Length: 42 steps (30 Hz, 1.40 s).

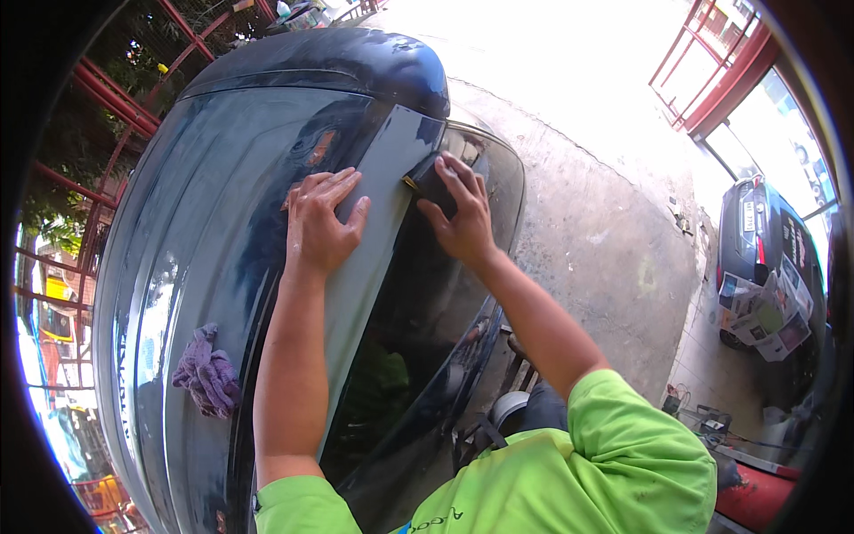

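A dark car (231, 160) with dull grey patches on its body stretches out before me. My left hand (322, 221) lies on its panel, beside a small orange-brown patch (321, 149), with the fingers stretched flat and the thumb apart. My right hand (464, 205) is wrapped over a dark block with a yellowish edge (425, 184). That block rests at the border between the grey pillar (405, 133) and the dark glass (374, 383); its underside is hidden. Nearer to me, left of my left forearm, a crumpled purple cloth (208, 372) sits on the car.
Concrete floor (596, 240) runs along the car's right side. Farther right stands another dark car (774, 231) with printed paper sheets (767, 307) on it. Red metal bars (116, 98) line the left. A red cylindrical thing (756, 494) lies at the lower right.
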Available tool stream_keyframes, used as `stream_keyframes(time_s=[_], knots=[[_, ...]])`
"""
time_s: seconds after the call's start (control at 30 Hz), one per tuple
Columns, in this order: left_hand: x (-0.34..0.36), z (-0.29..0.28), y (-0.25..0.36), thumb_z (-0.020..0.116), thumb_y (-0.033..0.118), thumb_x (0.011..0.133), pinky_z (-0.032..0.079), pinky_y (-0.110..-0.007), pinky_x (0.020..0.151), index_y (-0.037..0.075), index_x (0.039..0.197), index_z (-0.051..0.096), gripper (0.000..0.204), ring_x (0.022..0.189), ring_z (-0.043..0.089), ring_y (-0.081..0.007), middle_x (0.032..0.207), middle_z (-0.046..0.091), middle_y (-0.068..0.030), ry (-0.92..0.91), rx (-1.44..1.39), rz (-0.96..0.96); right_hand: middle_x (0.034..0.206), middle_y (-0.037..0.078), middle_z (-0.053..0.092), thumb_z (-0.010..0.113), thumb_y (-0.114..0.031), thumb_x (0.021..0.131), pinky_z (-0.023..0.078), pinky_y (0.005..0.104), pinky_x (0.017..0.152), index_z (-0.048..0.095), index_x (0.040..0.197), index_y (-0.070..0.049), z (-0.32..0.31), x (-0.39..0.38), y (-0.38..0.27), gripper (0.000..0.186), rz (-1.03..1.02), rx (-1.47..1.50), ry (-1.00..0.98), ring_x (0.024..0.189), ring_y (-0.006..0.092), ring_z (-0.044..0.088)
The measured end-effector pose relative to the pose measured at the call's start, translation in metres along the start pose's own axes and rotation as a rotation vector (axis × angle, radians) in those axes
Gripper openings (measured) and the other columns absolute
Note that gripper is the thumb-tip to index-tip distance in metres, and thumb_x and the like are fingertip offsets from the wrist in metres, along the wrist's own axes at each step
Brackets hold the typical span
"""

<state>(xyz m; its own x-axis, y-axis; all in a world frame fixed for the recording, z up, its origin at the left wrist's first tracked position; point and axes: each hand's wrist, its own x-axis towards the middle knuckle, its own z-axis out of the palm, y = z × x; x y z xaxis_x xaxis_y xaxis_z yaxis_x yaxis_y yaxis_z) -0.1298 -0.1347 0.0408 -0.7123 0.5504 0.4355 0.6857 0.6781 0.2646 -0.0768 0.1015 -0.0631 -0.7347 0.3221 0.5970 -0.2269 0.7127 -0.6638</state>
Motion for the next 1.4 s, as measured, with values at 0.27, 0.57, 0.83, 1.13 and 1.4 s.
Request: stream_keyframes(time_s=[0.27, 0.57, 0.83, 1.13, 1.4], knots=[[0.006, 0.0, -0.004, 0.076, 0.024, 0.092, 0.047, -0.044, 0.115, 0.007, 0.127, 0.081, 0.039, 0.131, 0.068, -0.0288, 0.136, 0.077, -0.01, 0.022, -0.065, 0.003, 0.155, 0.016, 0.06, 0.087, -0.03, 0.088, 0.044, 0.0489, 0.118, 0.066, 0.147, -0.004, 0.004, -0.027, -0.021, 0.068, 0.017, 0.056, 0.077, 0.136, 0.0403, 0.058], [0.008, -0.003, -0.004, 0.078, 0.02, 0.093, 0.052, -0.042, 0.113, 0.005, 0.125, 0.082, 0.036, 0.127, 0.07, -0.0304, 0.132, 0.079, -0.0117, 0.032, -0.037, 0.03, 0.156, 0.02, 0.06, 0.089, -0.028, 0.083, 0.044, 0.0484, 0.115, 0.067, 0.145, -0.002, 0.007, -0.055, -0.037, 0.07, -0.083, 0.08, 0.178, 0.136, 0.0396, 0.059], [0.006, -0.003, -0.003, 0.077, 0.02, 0.093, 0.051, -0.043, 0.115, 0.007, 0.124, 0.083, 0.034, 0.127, 0.07, -0.0296, 0.132, 0.079, -0.011, 0.02, -0.103, -0.015, 0.157, 0.02, 0.059, 0.083, -0.028, 0.091, 0.044, 0.0494, 0.115, 0.067, 0.146, -0.003, 0.003, 0.006, 0.013, 0.062, 0.011, 0.101, 0.177, 0.135, 0.0408, 0.059], [0.007, -0.005, -0.002, 0.077, 0.02, 0.094, 0.052, -0.042, 0.113, 0.008, 0.124, 0.083, 0.032, 0.127, 0.071, -0.0288, 0.129, 0.08, -0.0108, -0.004, -0.103, -0.06, 0.158, 0.019, 0.059, 0.089, -0.033, 0.085, 0.043, 0.0506, 0.118, 0.067, 0.149, -0.01, -0.013, -0.022, 0.006, 0.072, -0.259, 0.144, 0.001, 0.138, 0.0394, 0.058], [0.008, -0.007, -0.002, 0.077, 0.018, 0.096, 0.053, -0.041, 0.112, 0.009, 0.125, 0.083, 0.03, 0.127, 0.071, -0.0284, 0.129, 0.08, -0.0101, -0.009, -0.116, -0.076, 0.16, 0.015, 0.057, 0.086, -0.04, 0.083, 0.046, 0.0463, 0.112, 0.069, 0.147, -0.012, -0.011, -0.083, -0.055, 0.072, -0.202, 0.201, -0.021, 0.137, 0.0323, 0.06]])
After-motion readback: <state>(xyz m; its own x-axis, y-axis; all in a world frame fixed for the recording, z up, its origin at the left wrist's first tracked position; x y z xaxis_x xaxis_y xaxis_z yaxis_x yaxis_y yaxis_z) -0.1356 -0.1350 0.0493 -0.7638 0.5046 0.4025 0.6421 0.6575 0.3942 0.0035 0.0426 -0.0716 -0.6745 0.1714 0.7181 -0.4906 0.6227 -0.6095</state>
